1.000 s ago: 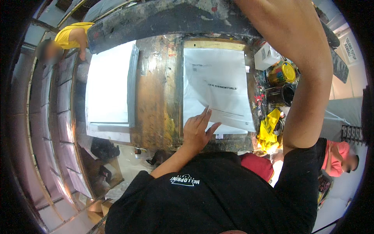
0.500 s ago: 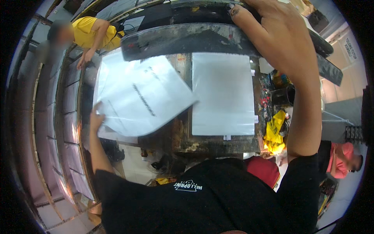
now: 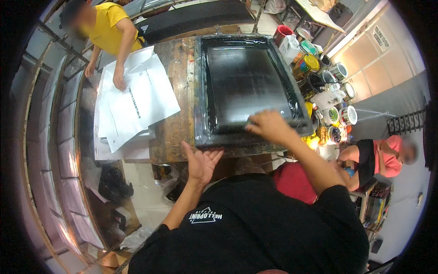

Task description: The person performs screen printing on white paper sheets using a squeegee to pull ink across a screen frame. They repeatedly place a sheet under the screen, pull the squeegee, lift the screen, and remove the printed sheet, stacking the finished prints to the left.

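Observation:
A dark screen-printing frame [image 3: 197,91] lies flat on the worktable, its mesh [image 3: 244,82] coated black and glossy. My right hand [image 3: 273,129] is over the near right part of the mesh, fingers curled down; whatever they hold is hidden against the dark surface. My left hand [image 3: 203,165] is at the frame's near left edge, palm up with fingers spread, and holds nothing. To the left, a white sheet [image 3: 153,102] with dark print lies askew on other white sheets [image 3: 101,123]. A co-worker's hand [image 3: 119,78] reaches onto these sheets.
Cans and tubs of ink [image 3: 331,116] crowd the right side beyond the frame. A co-worker in yellow [image 3: 109,27] stands at far left, beside racks [image 3: 75,137]. A person in pink [image 3: 388,157] sits at right. Bare wooden tabletop [image 3: 180,68] separates sheets from frame.
The raised frame has come down flat, covering the blank white sheet. My left hand has let go of the printed sheet and moved right; my right hand has come nearer. The co-worker now reaches over the sheets.

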The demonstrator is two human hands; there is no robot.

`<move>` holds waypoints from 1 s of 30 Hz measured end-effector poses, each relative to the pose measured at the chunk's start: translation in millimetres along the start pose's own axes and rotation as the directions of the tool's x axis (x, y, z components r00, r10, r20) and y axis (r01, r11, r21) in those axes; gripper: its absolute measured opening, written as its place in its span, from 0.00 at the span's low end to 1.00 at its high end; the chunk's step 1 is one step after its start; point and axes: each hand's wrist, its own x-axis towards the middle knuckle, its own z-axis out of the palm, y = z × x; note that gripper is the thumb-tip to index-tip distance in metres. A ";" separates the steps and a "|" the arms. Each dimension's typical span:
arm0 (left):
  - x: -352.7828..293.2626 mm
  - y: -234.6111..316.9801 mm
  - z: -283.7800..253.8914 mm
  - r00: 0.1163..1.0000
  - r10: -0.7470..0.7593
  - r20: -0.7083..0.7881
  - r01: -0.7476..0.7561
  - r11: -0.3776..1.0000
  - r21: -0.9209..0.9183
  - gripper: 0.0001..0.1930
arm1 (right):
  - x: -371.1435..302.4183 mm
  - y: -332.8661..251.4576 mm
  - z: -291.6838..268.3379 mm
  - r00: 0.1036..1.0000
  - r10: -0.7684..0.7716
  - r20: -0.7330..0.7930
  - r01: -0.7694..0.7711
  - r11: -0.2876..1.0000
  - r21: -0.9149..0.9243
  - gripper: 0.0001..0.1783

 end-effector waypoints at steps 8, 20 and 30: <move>62.1 -51.0 -67.7 0.925 -0.193 -0.327 0.225 0.972 0.061 0.60 | -7.0 14.6 151.2 0.972 -0.070 -0.223 0.073 0.997 0.005 0.26; 45.3 -32.6 -23.1 0.864 -0.161 -0.478 0.229 0.970 0.087 0.60 | 345.9 218.2 78.7 0.985 -0.108 -0.133 0.104 0.994 -0.034 0.27; 24.4 -41.3 -26.0 0.891 0.027 -0.454 0.092 0.967 0.236 0.54 | 305.0 191.4 98.1 0.919 -0.112 -0.379 0.047 0.983 -0.176 0.23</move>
